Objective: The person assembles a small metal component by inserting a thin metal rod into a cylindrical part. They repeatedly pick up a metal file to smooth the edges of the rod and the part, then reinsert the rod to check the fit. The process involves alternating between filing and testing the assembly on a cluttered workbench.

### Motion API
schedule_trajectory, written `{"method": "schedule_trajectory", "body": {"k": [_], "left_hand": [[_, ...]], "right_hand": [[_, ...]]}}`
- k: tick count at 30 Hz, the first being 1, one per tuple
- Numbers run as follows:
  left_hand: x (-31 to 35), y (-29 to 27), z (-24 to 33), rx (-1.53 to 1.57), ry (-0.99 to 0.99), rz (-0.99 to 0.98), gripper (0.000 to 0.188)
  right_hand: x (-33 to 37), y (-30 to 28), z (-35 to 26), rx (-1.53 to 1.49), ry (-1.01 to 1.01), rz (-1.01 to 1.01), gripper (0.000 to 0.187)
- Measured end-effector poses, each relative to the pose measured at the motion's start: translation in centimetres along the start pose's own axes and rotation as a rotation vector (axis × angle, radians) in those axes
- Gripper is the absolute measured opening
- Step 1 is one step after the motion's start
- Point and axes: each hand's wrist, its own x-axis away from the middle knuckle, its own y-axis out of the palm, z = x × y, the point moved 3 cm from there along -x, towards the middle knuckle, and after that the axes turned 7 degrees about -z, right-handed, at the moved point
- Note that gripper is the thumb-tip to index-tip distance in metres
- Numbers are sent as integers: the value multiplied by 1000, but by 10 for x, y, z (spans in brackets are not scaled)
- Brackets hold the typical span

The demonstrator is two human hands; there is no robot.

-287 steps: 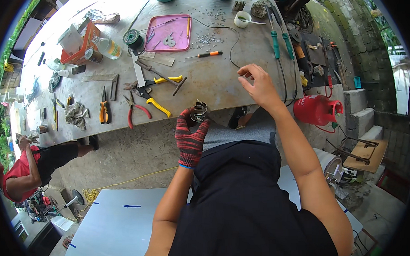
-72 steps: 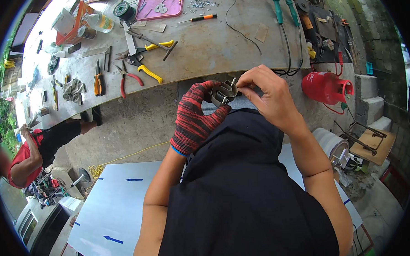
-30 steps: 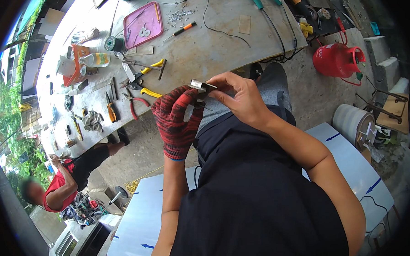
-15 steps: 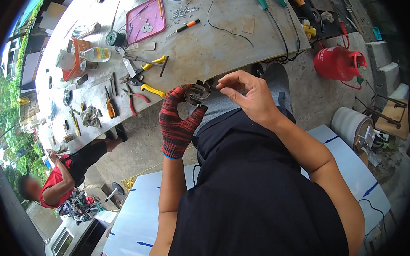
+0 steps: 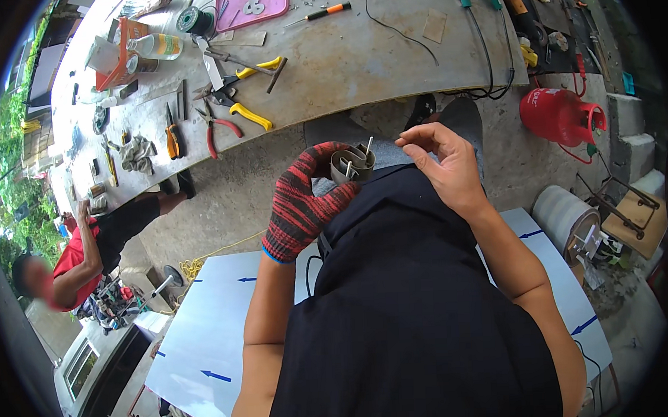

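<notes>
My left hand (image 5: 304, 198), in a red and black knit glove, grips a small round metal ring piece (image 5: 342, 177) with curved strips inside it. A thin pale stem sticks up from its top. Just to the right, apart from the piece, my bare right hand (image 5: 452, 173) is raised with thumb and forefinger drawn together in a pinch. Whatever may be between those fingertips is too small to make out. Both hands are in front of my body, short of the worktable's near edge (image 5: 330, 118).
Yellow-handled snips (image 5: 252, 117), red-handled pliers (image 5: 211, 128) and orange-handled pliers (image 5: 172, 141) lie near the table edge. Farther back are a screwdriver (image 5: 329, 13) and pink tray (image 5: 277, 6). A red gas cylinder (image 5: 553, 113) stands right. Another person (image 5: 79, 264) is at left.
My view has shifted, and both hands sit lower and further right in the picture. The metal piece has tilted, so its side wall now shows. My right hand remains apart from it.
</notes>
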Motion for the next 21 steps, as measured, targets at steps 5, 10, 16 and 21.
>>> {"method": "schedule_trajectory", "body": {"k": [5, 10, 16, 21], "left_hand": [[5, -7, -2, 8, 116, 12, 57], [5, -12, 0, -5, 153, 6, 61], [6, -9, -6, 110, 113, -3, 62], [6, -4, -9, 214, 4, -1, 60]], "right_hand": [[4, -2, -6, 34, -6, -9, 13], [5, -2, -13, 22, -26, -11, 13], [7, -2, -13, 30, -39, -5, 13], [8, -4, -11, 70, -45, 1, 12]]}}
